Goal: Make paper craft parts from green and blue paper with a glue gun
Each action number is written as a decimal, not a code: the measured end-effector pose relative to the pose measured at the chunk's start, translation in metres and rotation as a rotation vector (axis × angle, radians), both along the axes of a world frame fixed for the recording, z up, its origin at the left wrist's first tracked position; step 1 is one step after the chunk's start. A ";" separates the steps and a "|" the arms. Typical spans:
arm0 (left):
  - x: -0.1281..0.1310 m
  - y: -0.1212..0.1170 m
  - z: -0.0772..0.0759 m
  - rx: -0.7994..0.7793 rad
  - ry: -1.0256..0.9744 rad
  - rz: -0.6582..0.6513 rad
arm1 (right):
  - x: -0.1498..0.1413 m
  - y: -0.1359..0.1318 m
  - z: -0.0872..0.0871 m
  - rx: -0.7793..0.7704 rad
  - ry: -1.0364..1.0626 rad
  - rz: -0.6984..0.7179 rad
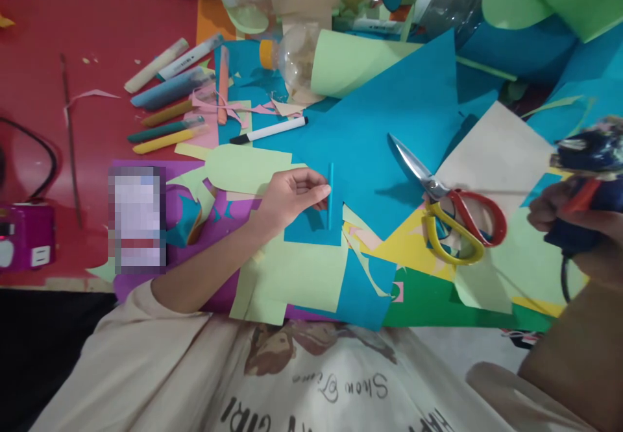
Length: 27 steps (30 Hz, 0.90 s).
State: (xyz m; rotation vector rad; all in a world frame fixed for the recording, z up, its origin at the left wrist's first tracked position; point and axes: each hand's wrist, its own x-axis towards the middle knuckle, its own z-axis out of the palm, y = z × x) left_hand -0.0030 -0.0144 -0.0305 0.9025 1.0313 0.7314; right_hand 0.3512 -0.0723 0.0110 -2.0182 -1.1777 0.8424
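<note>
My left hand (304, 192) is closed in a pinch on a narrow blue paper strip (331, 195), which stands upright over a blue sheet (311, 229). Whether the strip is folded or rolled, I cannot tell. At the right edge, my right hand (579, 215) is wrapped around a dark blue glue gun (569, 231) with an orange-red trigger; a dark cord hangs beneath it. Large scissors (435, 192) with one red and one yellow handle lie between my hands, blades parted. Left of the strip rests a pale green paper piece (248, 169).
Several markers (170, 91) lie at the upper left, with a white marker (270, 130) nearer my left hand. A plastic bottle (296, 59) with an orange cap lies wrapped in green paper. A phone (139, 218) sits on purple paper. Paper scraps overlap across the red table (97, 23).
</note>
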 end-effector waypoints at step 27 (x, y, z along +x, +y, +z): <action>0.007 0.008 -0.009 0.209 0.090 0.028 | -0.114 0.042 -0.024 -0.066 0.857 0.285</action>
